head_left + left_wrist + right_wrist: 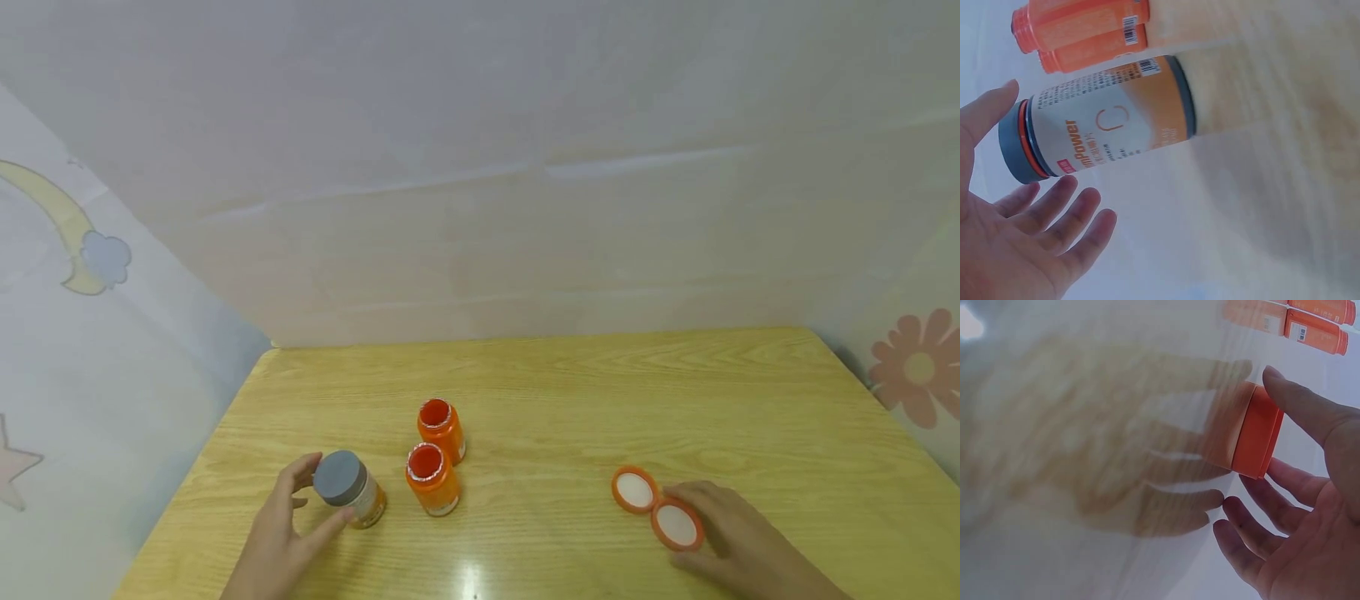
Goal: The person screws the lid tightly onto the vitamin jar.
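A jar with a grey lid (339,477) and a white-and-orange label stands upright at the left of the table. My left hand (281,529) is around its lid, thumb on one side and spread fingers on the other. In the left wrist view the labelled jar (1107,115) shows between thumb and fingers; whether they touch it I cannot tell. On the right, two orange caps (634,490) lie side by side, white insides up. My right hand (738,537) is about the nearer cap (677,525), its fingers loosely spread. The right wrist view shows this cap's orange side (1257,432) between thumb and fingers.
Two uncapped orange bottles (432,479) stand close together, one behind the other, just right of the grey-lidded jar. The wooden table (540,400) meets a pale cloth wall (480,250) at the back, with printed side walls left and right.
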Action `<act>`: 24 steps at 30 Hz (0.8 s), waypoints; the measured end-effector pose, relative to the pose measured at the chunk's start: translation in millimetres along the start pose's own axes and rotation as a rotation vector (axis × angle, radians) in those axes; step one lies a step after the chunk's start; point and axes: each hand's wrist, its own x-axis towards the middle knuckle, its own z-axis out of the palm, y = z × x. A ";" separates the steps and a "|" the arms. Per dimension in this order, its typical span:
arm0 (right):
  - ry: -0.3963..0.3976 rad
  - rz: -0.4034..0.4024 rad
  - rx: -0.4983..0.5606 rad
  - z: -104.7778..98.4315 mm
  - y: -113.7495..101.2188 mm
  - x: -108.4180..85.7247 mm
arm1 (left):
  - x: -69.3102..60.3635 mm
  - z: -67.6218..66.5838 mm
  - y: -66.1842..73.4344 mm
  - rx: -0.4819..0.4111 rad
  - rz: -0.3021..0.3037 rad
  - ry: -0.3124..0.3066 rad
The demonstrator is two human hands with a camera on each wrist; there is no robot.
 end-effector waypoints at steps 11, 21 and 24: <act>0.009 -0.022 -0.021 3.7 4.1 0.8 | 11.0 -4.1 20.3 -0.016 0.026 0.008; -0.004 0.018 -0.021 1.3 0.5 1.9 | 18.6 -4.8 35.6 -0.013 0.011 -0.013; -0.017 0.054 -0.021 -0.7 -0.7 2.4 | 20.5 -3.5 39.1 -0.008 0.036 -0.002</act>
